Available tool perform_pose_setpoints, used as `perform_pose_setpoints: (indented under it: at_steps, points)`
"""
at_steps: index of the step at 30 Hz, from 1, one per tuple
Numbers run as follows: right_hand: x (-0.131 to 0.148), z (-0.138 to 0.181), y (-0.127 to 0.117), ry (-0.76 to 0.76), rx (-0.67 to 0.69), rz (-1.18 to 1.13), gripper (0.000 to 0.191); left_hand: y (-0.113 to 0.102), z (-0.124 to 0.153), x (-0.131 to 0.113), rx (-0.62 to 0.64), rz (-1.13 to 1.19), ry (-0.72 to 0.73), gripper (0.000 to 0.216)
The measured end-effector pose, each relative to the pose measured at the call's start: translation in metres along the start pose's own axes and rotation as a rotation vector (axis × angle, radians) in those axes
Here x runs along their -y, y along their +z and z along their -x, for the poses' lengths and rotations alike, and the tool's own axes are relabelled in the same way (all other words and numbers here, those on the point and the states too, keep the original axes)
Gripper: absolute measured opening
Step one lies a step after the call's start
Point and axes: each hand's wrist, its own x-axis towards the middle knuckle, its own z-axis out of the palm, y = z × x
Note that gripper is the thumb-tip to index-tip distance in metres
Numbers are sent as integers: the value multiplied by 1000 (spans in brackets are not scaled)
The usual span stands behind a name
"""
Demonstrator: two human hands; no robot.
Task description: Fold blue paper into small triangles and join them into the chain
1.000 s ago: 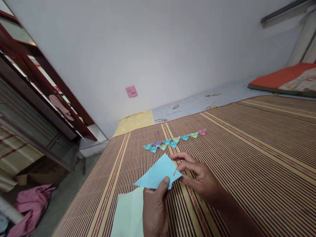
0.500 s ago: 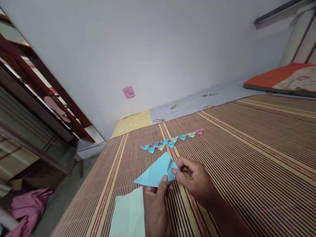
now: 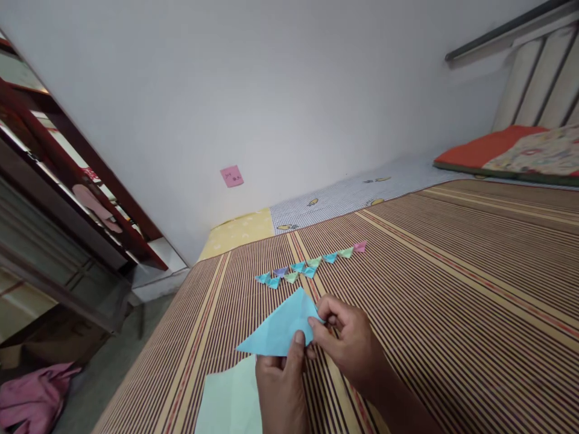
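A sheet of blue paper [image 3: 277,325], folded to a pointed triangular shape, is held up between both hands above the striped mat. My left hand [image 3: 284,383] grips its lower edge, thumb on the front face and fingers behind. At the paper's right corner, my right hand [image 3: 350,337] pinches the edge between thumb and fingers. A pale green paper sheet [image 3: 230,398] lies on the mat beside my left hand, partly covered by it. Beyond the blue paper sit several small folded paper pieces [image 3: 309,271] in blue, green, purple and pink, lined up in a slanting row.
The striped mat [image 3: 434,289] covers the bed, with a patterned sheet [image 3: 335,194] along the wall. An orange and floral cushion [image 3: 493,147] lies at the far right. A pink note [image 3: 232,176] is stuck to the wall. Pink cloth [image 3: 36,395] lies at lower left.
The blue paper's right flap, lifted and creased before, now lies flatter against the sheet under my right hand's fingers. The whole view has shifted slightly.
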Motion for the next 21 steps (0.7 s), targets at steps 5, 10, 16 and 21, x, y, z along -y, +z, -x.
perform_pose_setpoints:
  at_steps: [5, 10, 16, 21]
  points:
    - [-2, -1, -5, 24, 28, -80, 27, -3, -3, 3, 25, -13, -23, 34]
    - [-5, -2, -10, 35, 24, -149, 29, -8, -2, -5, 73, -82, -35, 30]
    - [-9, -4, -10, 41, -5, -146, 29, -3, 2, -11, 91, -78, -33, 27]
    - [-9, -6, -12, 107, -4, -307, 33, 1, 5, -10, 98, -89, 8, 27]
